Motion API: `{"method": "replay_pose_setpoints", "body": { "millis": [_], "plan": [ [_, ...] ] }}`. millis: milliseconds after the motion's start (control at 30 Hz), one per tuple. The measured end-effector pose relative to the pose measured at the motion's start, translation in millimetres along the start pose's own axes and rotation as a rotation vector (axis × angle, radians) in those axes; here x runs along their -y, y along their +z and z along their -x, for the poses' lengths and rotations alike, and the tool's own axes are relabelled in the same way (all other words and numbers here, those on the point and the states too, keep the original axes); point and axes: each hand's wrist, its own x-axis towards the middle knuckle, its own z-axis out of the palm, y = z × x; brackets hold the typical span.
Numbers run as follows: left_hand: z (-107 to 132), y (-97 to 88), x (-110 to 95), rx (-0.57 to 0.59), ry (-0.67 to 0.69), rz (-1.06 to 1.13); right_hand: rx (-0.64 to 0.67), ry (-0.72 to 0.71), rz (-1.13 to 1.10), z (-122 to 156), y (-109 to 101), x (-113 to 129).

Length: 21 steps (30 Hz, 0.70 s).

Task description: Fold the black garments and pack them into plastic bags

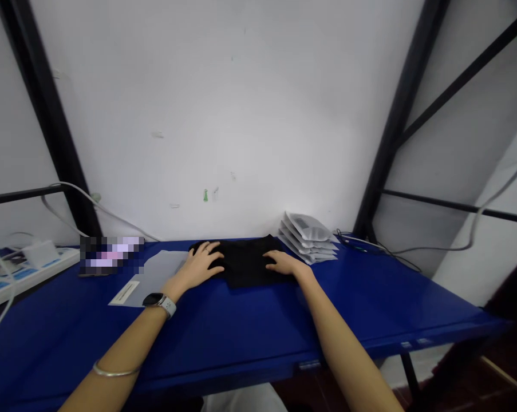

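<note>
A piece of black cloth lies spread on the blue table, near the wall. My left hand rests on its left end with the fingers spread. On the right part of the cloth lies my right hand, palm down, its fingers stretched and a little bent. Neither hand grips anything that I can see. Left of the cloth is a flat, frosted plastic bag with a pale label; my left hand and wrist cover part of it.
Several filled, frosted bags are stacked behind my right hand. At the left lie a blurred-out phone-like device and a white power strip with cables. Black metal posts frame the table. A thin dark cable lies at the right.
</note>
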Motion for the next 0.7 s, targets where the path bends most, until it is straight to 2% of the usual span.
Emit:
{"method": "replay_pose_setpoints", "body": {
  "millis": [100,167,233,300,367,400,467,533,700],
  "plan": [
    [2,-10.6,-8,0.152,0.021,0.039,0.081,0.059,0.006,6,-11,-1],
    [2,-17.4,-11,0.198,0.044,0.116,0.044,0.099,-0.009,12,-22,1],
    [2,-21.4,-13,0.211,0.080,0.181,-0.125,0.111,0.015,18,-32,4],
    [3,-21.5,-14,0.161,0.080,0.166,-0.408,0.144,0.116,22,-39,4],
    [5,-18.9,-14,0.109,0.056,0.091,-0.633,0.250,0.224,25,-42,-1],
    [6,-17.4,-14,0.111,0.051,0.059,-0.679,0.327,0.247,25,-41,-6],
    [8,-16.3,-14,0.161,0.057,0.038,-0.671,0.457,0.209,25,-38,-20],
    [10,-19.0,-17,0.211,0.066,0.055,-0.653,0.504,0.118,25,-34,-34],
    [12,-34.3,-35,0.324,0.087,0.148,-0.782,0.448,0.000,22,-31,-57]
  ]
}}
